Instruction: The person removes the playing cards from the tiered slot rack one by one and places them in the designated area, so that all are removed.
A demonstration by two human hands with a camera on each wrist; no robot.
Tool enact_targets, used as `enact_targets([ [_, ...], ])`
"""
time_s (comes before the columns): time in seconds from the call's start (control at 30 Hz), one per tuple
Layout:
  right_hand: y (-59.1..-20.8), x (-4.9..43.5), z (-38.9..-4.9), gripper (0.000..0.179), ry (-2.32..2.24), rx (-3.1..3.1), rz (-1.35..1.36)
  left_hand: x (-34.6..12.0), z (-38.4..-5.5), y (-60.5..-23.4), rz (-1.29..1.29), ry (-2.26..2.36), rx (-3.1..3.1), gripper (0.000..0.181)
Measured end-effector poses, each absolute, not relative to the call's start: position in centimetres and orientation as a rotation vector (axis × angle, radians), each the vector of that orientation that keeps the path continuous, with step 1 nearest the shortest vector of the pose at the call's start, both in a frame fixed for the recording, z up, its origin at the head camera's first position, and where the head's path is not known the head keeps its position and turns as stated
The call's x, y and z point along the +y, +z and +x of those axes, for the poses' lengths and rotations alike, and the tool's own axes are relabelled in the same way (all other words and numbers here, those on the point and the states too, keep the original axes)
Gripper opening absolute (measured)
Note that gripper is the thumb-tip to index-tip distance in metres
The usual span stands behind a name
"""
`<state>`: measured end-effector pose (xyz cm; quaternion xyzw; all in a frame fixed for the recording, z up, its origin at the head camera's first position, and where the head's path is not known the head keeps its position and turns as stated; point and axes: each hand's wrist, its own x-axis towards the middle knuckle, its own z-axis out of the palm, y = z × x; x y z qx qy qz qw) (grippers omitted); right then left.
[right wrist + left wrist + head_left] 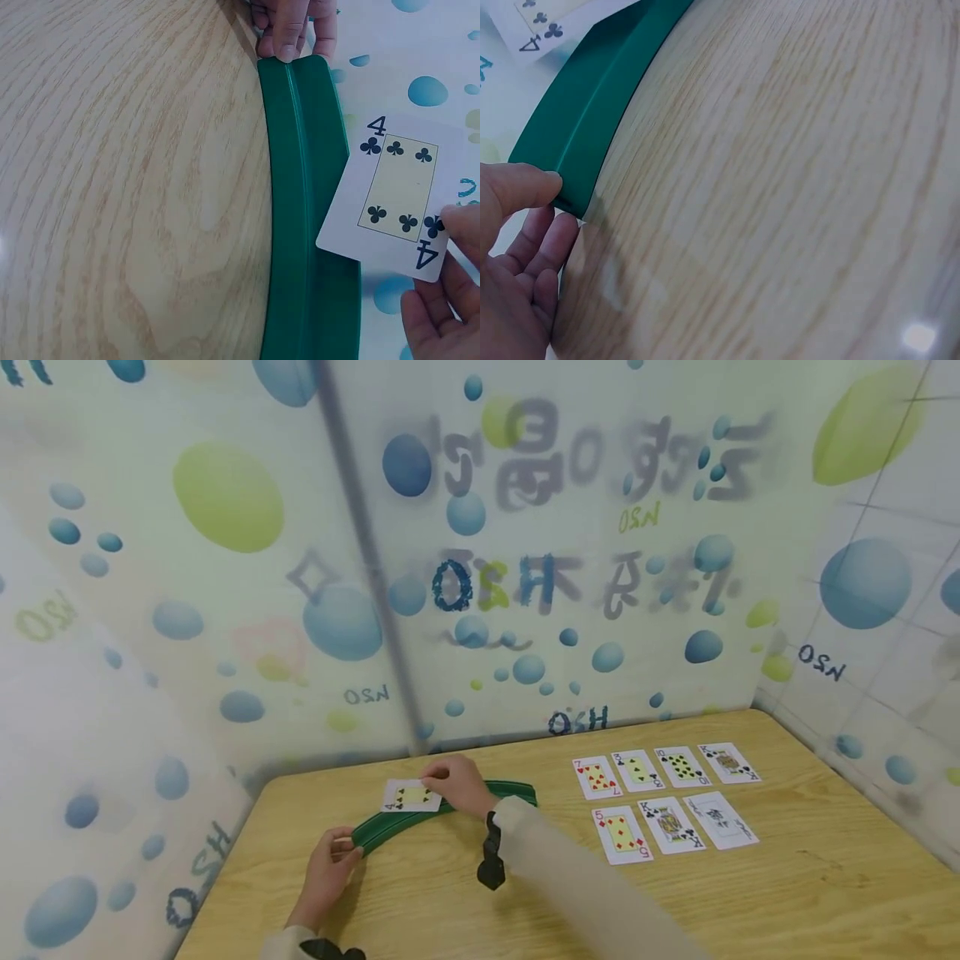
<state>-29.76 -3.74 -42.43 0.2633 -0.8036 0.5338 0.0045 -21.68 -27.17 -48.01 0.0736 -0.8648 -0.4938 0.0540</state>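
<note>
A curved green card holder with a lengthwise groove lies on the wooden table. At its left end my left hand pinches the tip, thumb on top and fingers below, as the left wrist view shows. My right hand pinches a four of clubs by one corner. In the right wrist view the card is face up, tilted, and overlaps the holder's outer edge. Whether its edge sits in the groove cannot be told.
Face-up playing cards lie in two rows on the table's right: the seven of hearts stands leftmost in the back row, the five of diamonds in the front row. A joker ends the front row. A bubble-printed curtain rises behind the table.
</note>
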Motion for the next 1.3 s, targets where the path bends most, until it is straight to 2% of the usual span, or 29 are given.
enact_targets([
  [0.6, -40.4, 0.5, -29.8, 0.013, 1.578, -2.497, 0.767, -27.2, -21.6, -47.8, 0.203, -1.489, -2.637, 0.032],
  [1.23, -39.2, 9.4, -31.2, 0.013, 1.599, -2.426, 0.602, -26.9, -21.3, -47.5, 0.206, -1.489, -2.652, 0.032],
  [1.3, -38.3, 10.4, -30.5, 0.015, 1.603, -2.414, 0.592, -26.9, -21.3, -47.5, 0.195, -1.485, -2.652, 0.032],
])
